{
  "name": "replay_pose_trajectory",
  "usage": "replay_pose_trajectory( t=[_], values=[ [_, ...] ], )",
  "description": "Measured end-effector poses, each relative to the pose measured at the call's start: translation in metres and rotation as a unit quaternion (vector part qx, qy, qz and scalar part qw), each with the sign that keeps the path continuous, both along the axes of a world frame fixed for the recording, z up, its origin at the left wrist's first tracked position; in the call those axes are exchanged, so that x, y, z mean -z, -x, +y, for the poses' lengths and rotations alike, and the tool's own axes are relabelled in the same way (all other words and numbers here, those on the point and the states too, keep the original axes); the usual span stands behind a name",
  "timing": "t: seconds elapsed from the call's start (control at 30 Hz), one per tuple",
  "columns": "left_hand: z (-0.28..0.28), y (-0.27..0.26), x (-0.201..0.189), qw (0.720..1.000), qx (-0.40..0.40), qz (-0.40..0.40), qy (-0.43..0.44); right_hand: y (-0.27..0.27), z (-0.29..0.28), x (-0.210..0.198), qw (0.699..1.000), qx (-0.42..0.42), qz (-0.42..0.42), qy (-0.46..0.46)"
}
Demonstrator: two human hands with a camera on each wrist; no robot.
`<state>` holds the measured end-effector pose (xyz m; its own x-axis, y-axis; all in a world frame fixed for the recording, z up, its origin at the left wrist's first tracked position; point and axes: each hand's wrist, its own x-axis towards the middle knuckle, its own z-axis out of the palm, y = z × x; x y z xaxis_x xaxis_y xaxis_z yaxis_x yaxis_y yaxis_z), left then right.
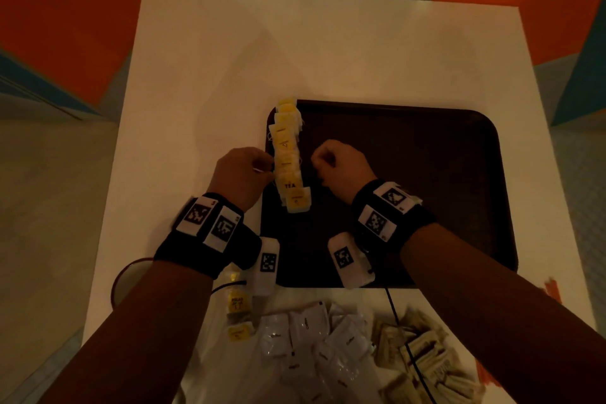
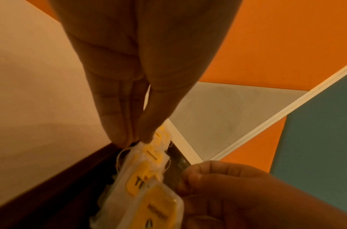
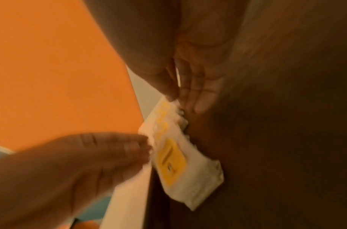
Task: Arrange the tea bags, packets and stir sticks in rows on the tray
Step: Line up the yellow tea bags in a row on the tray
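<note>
A row of overlapping tea bags [image 1: 288, 157] with yellow tags lies along the left side of the dark brown tray [image 1: 410, 190]. My left hand [image 1: 262, 170] is at the row's left edge. In the left wrist view its thumb and fingers [image 2: 136, 139] close together on the edge of one tea bag [image 2: 147, 178]. My right hand [image 1: 316, 164] sits over the tray just right of the row, its fingers curled. In the right wrist view its thumb and fingertips [image 3: 180, 99] meet beside the tea bags [image 3: 176, 158]. I see nothing held in it.
On the white table [image 1: 328, 52], near its front edge, lie a pile of white packets [image 1: 305, 338], tan stick packets [image 1: 423, 357] and a few loose tea bags [image 1: 237, 305]. A red-rimmed dish [image 1: 131, 272] sits under my left forearm. Orange and blue floor surrounds the table.
</note>
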<state>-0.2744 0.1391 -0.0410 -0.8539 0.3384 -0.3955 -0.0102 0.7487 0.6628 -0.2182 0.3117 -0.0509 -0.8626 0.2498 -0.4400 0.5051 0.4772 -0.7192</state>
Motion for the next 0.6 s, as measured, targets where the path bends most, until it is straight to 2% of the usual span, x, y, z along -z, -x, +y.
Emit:
replay_pose_trajectory(
  t=[0.17, 0.47, 0.6],
  values=[
    [0.003, -0.011, 0.004, 1.000, 0.015, -0.008, 0.012, -0.029, 0.002, -0.009, 0.988, -0.111, -0.104, 0.014],
    [0.003, -0.016, 0.004, 1.000, -0.011, 0.013, -0.014, -0.019, -0.028, 0.010, 1.000, 0.003, -0.027, -0.002],
    [0.002, -0.017, 0.007, 1.000, -0.003, 0.014, -0.011, -0.017, -0.033, 0.009, 1.000, 0.002, -0.011, 0.029]
  ],
)
